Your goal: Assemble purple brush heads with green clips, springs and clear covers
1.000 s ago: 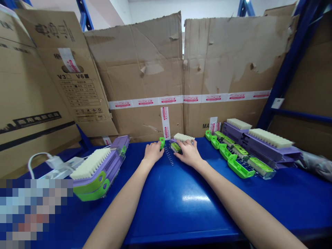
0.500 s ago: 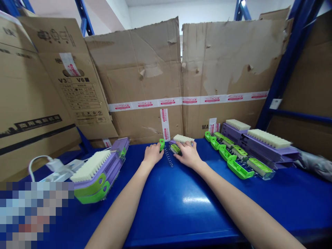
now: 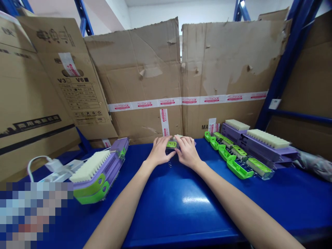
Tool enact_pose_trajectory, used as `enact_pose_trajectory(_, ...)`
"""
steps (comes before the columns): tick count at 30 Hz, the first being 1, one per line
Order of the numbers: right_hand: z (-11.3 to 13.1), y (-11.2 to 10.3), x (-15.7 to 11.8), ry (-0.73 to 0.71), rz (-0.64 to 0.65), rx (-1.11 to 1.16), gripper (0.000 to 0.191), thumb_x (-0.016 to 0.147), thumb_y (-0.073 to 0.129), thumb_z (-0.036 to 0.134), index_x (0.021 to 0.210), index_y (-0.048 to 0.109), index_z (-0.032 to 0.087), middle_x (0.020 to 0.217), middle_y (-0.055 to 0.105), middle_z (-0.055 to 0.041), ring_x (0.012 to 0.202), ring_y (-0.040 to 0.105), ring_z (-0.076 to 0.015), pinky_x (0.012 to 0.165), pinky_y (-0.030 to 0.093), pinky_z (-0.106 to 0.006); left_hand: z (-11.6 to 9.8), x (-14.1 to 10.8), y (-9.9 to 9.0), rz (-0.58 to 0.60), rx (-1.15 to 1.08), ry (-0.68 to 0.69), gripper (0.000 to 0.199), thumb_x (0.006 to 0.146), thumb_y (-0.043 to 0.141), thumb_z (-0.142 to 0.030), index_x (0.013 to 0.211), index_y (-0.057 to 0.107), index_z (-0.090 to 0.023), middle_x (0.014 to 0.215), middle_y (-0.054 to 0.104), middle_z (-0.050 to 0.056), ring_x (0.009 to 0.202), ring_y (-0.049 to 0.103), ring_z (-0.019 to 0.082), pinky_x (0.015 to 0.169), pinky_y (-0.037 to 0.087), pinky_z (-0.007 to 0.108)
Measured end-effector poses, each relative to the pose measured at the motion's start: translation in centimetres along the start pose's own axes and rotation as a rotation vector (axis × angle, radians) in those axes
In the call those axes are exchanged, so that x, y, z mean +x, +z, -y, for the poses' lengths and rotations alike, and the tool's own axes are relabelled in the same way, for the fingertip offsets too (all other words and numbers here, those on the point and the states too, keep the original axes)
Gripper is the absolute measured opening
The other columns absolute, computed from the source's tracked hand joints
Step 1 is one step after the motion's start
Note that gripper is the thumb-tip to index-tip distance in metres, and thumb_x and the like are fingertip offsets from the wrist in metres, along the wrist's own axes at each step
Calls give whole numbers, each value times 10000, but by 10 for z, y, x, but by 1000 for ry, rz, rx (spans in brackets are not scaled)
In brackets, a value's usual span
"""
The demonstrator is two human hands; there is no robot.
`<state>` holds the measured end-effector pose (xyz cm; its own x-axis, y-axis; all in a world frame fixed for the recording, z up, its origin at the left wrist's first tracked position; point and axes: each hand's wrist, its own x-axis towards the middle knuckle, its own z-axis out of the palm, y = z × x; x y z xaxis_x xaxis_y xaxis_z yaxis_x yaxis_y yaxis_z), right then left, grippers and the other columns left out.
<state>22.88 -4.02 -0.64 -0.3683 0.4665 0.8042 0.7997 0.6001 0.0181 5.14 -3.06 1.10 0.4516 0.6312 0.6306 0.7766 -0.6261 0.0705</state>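
Note:
Near the back middle of the blue table, my left hand [image 3: 158,151] and my right hand [image 3: 187,151] both grip a small clear case with a yellow-green panel [image 3: 171,144], one at each end. Beneath the case a metal spring [image 3: 169,164] lies on the table, mostly covered. Behind my right hand, a purple piece with a cream ridged pad [image 3: 178,136] shows only in part. The small green part seen earlier by my left hand is hidden now.
At the left lies a purple and green unit with a cream pad [image 3: 91,166], beside a white power strip [image 3: 55,175]. Green caps [image 3: 240,168], clear cases [image 3: 259,166] and purple units [image 3: 269,147] line the right. Cardboard [image 3: 145,79] walls the back.
My left hand has moved right and now grips the clear case, which has shifted slightly left and up. My right hand has closed around its other end. The green part has gone from view.

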Motion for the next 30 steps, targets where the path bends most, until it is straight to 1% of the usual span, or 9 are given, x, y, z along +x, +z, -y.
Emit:
enact_pose_trajectory(3,-2,0,0,-20,-17,58,508,862,448,210,1350,406,76,1097,583,-161,1094,435,-277,924,360,-410,-6,4,4,7,-107,5,451,793,592,-312,1220,500,-200,1148,630,89,1065,572,237,953,392,398)
enact_pose_trajectory(6,-3,1,0,-7,-65,74,526,869,447,234,1363,381,67,1099,588,-155,1098,435,-274,936,359,-408,-2,6,2,-73,-51,-67,397,811,593,-330,1176,518,-193,1082,653,83,982,604,228,865,440,356)
enact_pose_trajectory(10,-3,1,1,55,-89,9,517,884,424,260,1355,386,52,1076,593,-155,1080,448,-278,929,346,-420,18,4,-9,-280,172,-283,318,863,516,-357,1111,550,-160,1056,642,108,994,573,253,865,430,357)
enact_pose_trajectory(13,-4,2,0,88,-74,-23,502,887,412,263,1351,398,70,1060,600,-148,1061,460,-274,919,341,-418,41,-5,-14,-351,306,-514,322,865,478,-316,1124,548,-137,1057,610,135,1017,543,276,873,420,372)
enact_pose_trajectory(17,-4,3,0,101,-50,-37,505,879,423,256,1353,403,84,1050,614,-135,1050,466,-271,925,329,-414,64,-20,-11,-196,400,-794,327,827,483,-260,1108,554,-107,1060,564,170,1052,514,309,848,425,388)
enact_pose_trajectory(20,-3,4,-1,99,-32,-44,514,873,427,250,1361,399,91,1059,622,-131,1050,466,-270,931,321,-412,70,-28,-7,-41,395,-905,353,813,485,-245,1130,532,-95,1069,541,186,1039,522,311,791,441,374)
enact_pose_trajectory(22,-3,4,-1,100,-14,-50,519,874,422,248,1372,389,103,1070,624,-131,1058,462,-267,939,314,-413,69,-29,-7,1,437,-905,358,812,475,-228,1138,523,-90,1086,534,194,1032,522,310,782,442,378)
enact_pose_trajectory(26,-2,3,-2,108,23,-59,492,881,411,248,1350,417,100,1074,623,-136,1057,464,-264,949,302,-416,65,-26,-8,41,573,-798,308,820,423,-189,1056,582,-73,1102,545,217,1043,500,334,785,438,408)
enact_pose_trajectory(30,-2,3,-1,115,38,-58,481,880,406,245,1340,431,104,1072,623,-139,1047,469,-266,949,293,-422,68,-26,-4,113,565,-745,338,802,377,-117,1018,634,-72,1048,604,220,1018,515,325,792,437,423)
